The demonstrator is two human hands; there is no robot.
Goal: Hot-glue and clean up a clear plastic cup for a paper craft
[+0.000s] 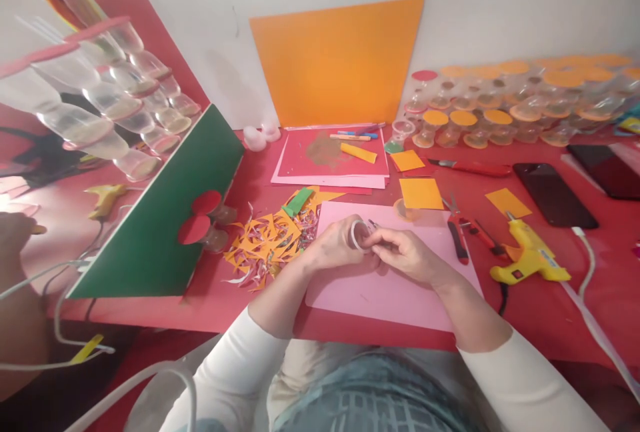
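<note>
red tabletop (550, 312) ran up to a white wall, with a big orange sheet (340, 59) leaning on that wall at the far edge. a pink sheet (380, 292) lay flat at the middle of the near edge, and both hands met just above it. the left hand (334, 245) was curled around a small white ring (356, 235), holding it upright by its rim. the right hand (407, 253) had its fingertips pinched against the same ring from the other side, so the two hands touched. whether the ring was tape or paper could not be told.

a heap of cut orange paper scraps (265, 239) sat just left of the pink sheet, and a green board (165, 219) stood tilted further toward the left edge. red-handled scissors (463, 232) lay just right of the sheet, with a yellow glue gun (530, 259) beside them and a black phone (554, 195) behind it. an orange paper square (421, 193) lay beyond the sheet's far right corner. rows of clear cups with orange lids (500, 112) lined the far right edge.
</note>
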